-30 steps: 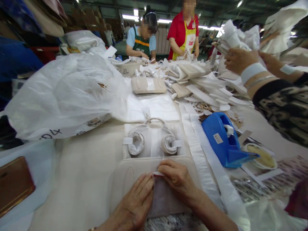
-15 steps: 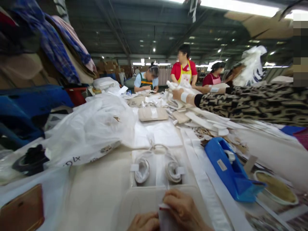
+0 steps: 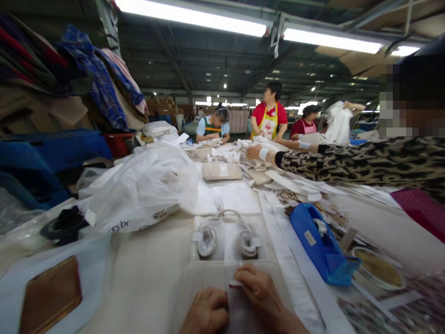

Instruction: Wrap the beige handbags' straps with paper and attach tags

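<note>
A pale beige bag-like piece (image 3: pixel 189 278) lies flat in front of me with its far part towards the table's middle. Two rings wrapped in clear film (image 3: pixel 207 242) rest on that far part, held by white tabs, and a white strip (image 3: pixel 231 243) runs between them. My right hand (image 3: pixel 259 290) is closed, pinching a small white piece with a red edge (image 3: pixel 235 283) over the beige surface. Beside it, my left hand (image 3: pixel 207 310) rests low on the same piece, its fingers curled together; what they grip, if anything, is hidden.
A blue tape dispenser (image 3: pixel 323 246) and a round dish (image 3: pixel 378 269) sit to the right. At left are a bulky white plastic bag (image 3: pixel 139 190) and a brown phone-like object (image 3: pixel 52 297). A co-worker's patterned sleeve (image 3: pixel 347 160) reaches across from the right. A wrapped beige bundle (image 3: pixel 222 170) lies ahead.
My view has tilted up slightly, so more ceiling shows. Both hands stay over the beige piece; more of my left hand is visible. The co-worker's arm remains stretched over the pile.
</note>
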A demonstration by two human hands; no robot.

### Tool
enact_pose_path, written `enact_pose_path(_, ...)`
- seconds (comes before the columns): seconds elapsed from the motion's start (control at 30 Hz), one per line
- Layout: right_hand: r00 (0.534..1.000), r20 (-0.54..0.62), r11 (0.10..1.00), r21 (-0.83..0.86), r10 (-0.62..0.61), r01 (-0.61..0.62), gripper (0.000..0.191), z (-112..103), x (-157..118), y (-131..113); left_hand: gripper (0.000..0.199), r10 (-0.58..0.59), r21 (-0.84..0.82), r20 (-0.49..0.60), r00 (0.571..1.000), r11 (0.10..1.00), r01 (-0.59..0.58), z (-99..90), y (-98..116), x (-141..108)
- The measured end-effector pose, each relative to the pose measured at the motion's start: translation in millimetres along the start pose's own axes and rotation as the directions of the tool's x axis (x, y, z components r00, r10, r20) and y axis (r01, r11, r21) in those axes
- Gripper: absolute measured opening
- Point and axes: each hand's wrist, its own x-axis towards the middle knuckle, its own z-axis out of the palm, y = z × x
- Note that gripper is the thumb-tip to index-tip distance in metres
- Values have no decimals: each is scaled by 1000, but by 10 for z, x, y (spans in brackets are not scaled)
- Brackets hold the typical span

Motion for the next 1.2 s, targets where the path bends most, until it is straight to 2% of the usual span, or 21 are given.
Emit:
enact_pose_path(0.07, 1000, 30, 1000, -28, 0, 0, 42, -31, -5, -26, 15, -109, -41, -5, 994, 993, 108, -107, 150, 46)
enact_pose_path(0.13, 998, 59, 999, -40, 11, -9, 34, -41, -4, -27, 25, -166, -39, -3, 986, 985, 166, -176, 255, 82)
enact_pose_path(0.27, 995, 90, 998, -54, 45, -40, 26, -25, 2, -13, 38, -192, 26, -6, 981, 981, 192, -187, 305, 81)
enact_pose_path(0.43, 996, 74, 993, -110, 44, -35, 25, 0, 15, -37, 31, -101, 61, -62, 993, 993, 105, -142, 280, 44)
enact_pose_path(0.6, 997, 57, 984, -171, 56, -45, 18, 16, 24, -41, 23, 10, -39, -127, 992, 999, -15, -57, 273, -44)
enact_pose_path(0.73, 997, 56, 977, -206, 62, -50, 11, 14, 33, -51, 29, 39, -61, -107, 993, 997, -45, 23, 233, -166)
enact_pose_path(0.8, 996, 52, 974, -222, 65, -52, 10, 19, 36, -59, 33, 124, 2, -133, 983, 992, -125, 61, 198, -215)
enact_pose_path(0.9, 998, 38, 966, -256, 51, -39, 11, 35, 37, -67, 35, 268, 101, -239, 933, 963, -251, 96, 168, -222)
enact_pose_path(1.03, 998, 12, 965, -256, 57, -52, 11, 50, 34, -78, 28, 225, 90, -313, 923, 974, -207, 32, 211, -57)
enact_pose_path(1.2, 995, 10, 976, -194, 104, -100, 16, 56, 29, -79, 26, 226, 396, -189, 956, 908, -136, -52, 229, 167)
